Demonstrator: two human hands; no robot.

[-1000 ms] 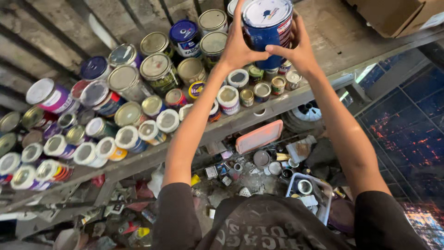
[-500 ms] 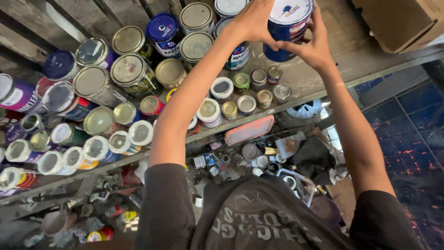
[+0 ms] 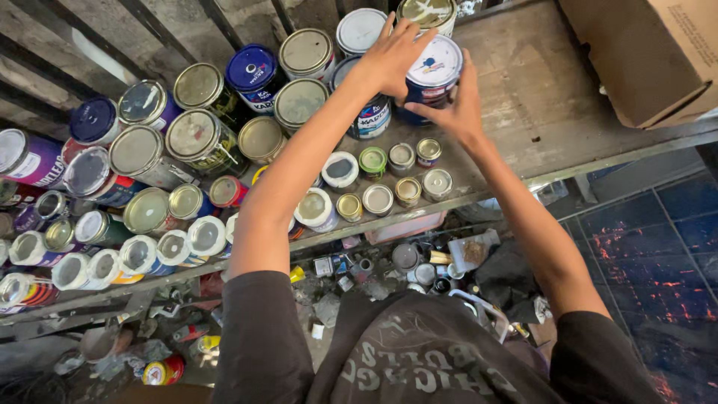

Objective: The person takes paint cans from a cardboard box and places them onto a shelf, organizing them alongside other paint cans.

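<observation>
A long grey shelf [image 3: 523, 112] carries dozens of paint tins, with a cardboard box [image 3: 643, 56] at its far right end. Near the shelf's middle stands a blue paint can with a white lid [image 3: 434, 71]. The left hand [image 3: 390, 54] and right hand [image 3: 455, 112] clasp its sides, fingers spread.
</observation>
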